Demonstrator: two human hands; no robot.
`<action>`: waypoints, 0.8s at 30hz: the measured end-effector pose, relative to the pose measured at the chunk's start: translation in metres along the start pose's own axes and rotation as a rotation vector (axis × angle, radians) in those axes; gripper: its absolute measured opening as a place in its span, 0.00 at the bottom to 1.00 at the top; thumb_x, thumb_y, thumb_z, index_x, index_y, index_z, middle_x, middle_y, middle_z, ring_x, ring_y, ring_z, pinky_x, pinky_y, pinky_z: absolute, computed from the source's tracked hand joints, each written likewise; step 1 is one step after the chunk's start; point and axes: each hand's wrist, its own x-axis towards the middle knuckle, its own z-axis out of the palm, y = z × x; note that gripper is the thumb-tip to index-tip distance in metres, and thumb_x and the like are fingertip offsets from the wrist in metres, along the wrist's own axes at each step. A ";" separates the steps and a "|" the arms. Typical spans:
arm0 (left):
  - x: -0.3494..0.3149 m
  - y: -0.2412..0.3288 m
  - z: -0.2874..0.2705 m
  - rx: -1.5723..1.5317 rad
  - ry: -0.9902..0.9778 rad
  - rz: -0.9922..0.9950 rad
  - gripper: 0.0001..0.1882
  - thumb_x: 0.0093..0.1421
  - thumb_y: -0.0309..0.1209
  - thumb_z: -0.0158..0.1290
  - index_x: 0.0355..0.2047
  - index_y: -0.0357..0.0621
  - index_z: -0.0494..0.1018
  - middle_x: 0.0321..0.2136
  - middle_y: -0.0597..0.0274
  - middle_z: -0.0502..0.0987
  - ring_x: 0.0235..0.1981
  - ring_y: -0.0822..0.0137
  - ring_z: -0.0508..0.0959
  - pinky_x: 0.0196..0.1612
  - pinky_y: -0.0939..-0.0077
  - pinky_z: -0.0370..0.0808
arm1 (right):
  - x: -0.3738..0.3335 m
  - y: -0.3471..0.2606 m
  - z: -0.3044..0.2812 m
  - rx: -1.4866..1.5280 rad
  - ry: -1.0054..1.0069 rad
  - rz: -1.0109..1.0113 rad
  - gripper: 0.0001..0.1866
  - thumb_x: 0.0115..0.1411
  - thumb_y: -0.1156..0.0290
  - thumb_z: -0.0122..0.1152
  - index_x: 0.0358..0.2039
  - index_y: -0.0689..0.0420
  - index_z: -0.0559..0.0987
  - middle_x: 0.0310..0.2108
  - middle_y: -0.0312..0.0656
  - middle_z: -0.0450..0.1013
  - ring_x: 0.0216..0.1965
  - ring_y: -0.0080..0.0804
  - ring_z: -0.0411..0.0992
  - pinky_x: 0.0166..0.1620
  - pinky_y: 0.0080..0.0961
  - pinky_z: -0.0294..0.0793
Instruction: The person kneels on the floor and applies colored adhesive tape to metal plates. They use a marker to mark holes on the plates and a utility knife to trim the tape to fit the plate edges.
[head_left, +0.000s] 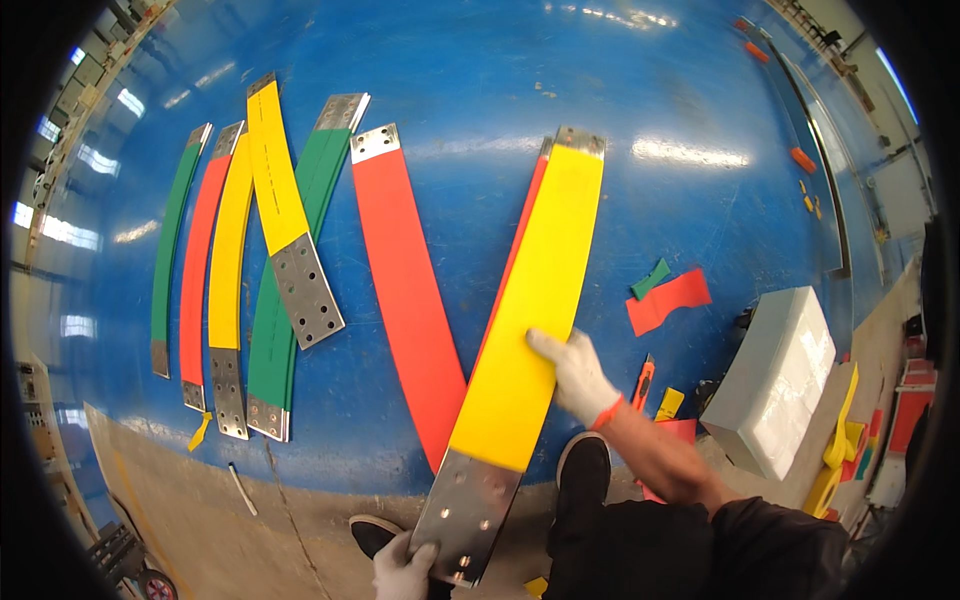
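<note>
Dark cloth of my sleeve [775,545] sits closest, at the lower right of the frame, and from it my right forearm [668,462] reaches up to the white-gloved right hand [580,375]. That hand grips the right edge of a long yellow bar [510,395] right of centre, thumb flat on the yellow face, the other fingers mostly hidden; holding it partway along probably steadies its length. My left hand [403,567], gloved too, pinches the drilled bare-metal end [465,515] at bottom centre, thumb on top, perhaps because a corner gives a firm hold. So the bar slants from bottom centre to upper right, a strip of red showing along its left edge, while a red bar [408,285] left of it runs down behind it. More green, red and yellow bars lie at the left of the frame, spread side by side, likely so each can be reached, though one short yellow bar [277,170] crosses a green bar [268,345]. At right, an orange knife [645,380] rests near my shoe [584,470], seemingly within easy reach, below a red scrap [672,302] and left of a white block [775,380].
</note>
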 end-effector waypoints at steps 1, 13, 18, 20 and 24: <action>0.011 0.015 0.018 -0.024 -0.023 -0.019 0.22 0.69 0.34 0.63 0.56 0.32 0.77 0.43 0.55 0.85 0.43 0.65 0.84 0.46 0.74 0.80 | 0.020 -0.004 -0.006 -0.007 0.020 -0.030 0.22 0.68 0.70 0.65 0.58 0.72 0.76 0.53 0.52 0.80 0.51 0.44 0.82 0.55 0.39 0.83; 0.151 0.089 0.259 -0.482 -0.028 0.178 0.18 0.70 0.30 0.58 0.55 0.29 0.78 0.45 0.56 0.85 0.44 0.68 0.81 0.52 0.71 0.76 | 0.141 -0.109 -0.068 -0.472 0.172 -0.118 0.27 0.69 0.60 0.67 0.58 0.71 0.76 0.51 0.50 0.81 0.50 0.40 0.81 0.52 0.37 0.82; 0.181 0.089 0.294 -0.228 -0.042 0.244 0.16 0.69 0.36 0.58 0.49 0.36 0.80 0.39 0.47 0.85 0.41 0.53 0.84 0.49 0.61 0.77 | 0.036 -0.033 -0.123 -0.459 0.275 -0.046 0.25 0.71 0.58 0.66 0.56 0.68 0.78 0.46 0.43 0.80 0.41 0.27 0.78 0.46 0.26 0.78; 0.196 0.077 0.298 -0.092 -0.014 0.295 0.16 0.70 0.39 0.57 0.45 0.38 0.79 0.40 0.41 0.83 0.45 0.38 0.82 0.48 0.54 0.76 | 0.027 -0.017 -0.136 -0.588 0.277 -0.072 0.25 0.72 0.55 0.64 0.53 0.67 0.79 0.44 0.41 0.80 0.40 0.25 0.77 0.45 0.25 0.77; 0.179 0.111 0.276 0.293 -0.045 0.233 0.17 0.69 0.41 0.58 0.48 0.40 0.80 0.44 0.41 0.84 0.51 0.41 0.82 0.51 0.52 0.77 | 0.036 -0.013 -0.141 -0.734 0.365 -0.062 0.26 0.71 0.53 0.65 0.51 0.68 0.80 0.41 0.40 0.79 0.39 0.24 0.75 0.43 0.24 0.76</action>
